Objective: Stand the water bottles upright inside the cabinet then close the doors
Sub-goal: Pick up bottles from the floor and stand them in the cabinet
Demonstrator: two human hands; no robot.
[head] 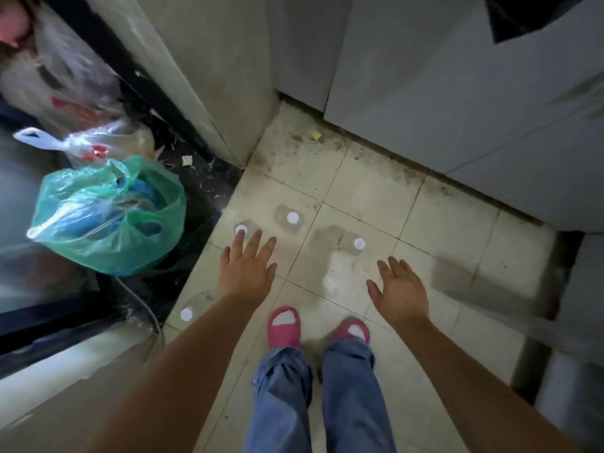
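Head view: my left hand and right hand reach down with spread, empty fingers above four clear plastic white-capped water bottles standing on the tiled floor, nearest my left fingertips.

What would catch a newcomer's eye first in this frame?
Two bare arms reach down, the left hand and right hand spread open above a pale tiled floor. Four clear water bottles with white caps stand there: one at the left fingertips, one beyond, one ahead of the right hand, one near the left forearm. A green plastic bag sits left, pink slippers below.
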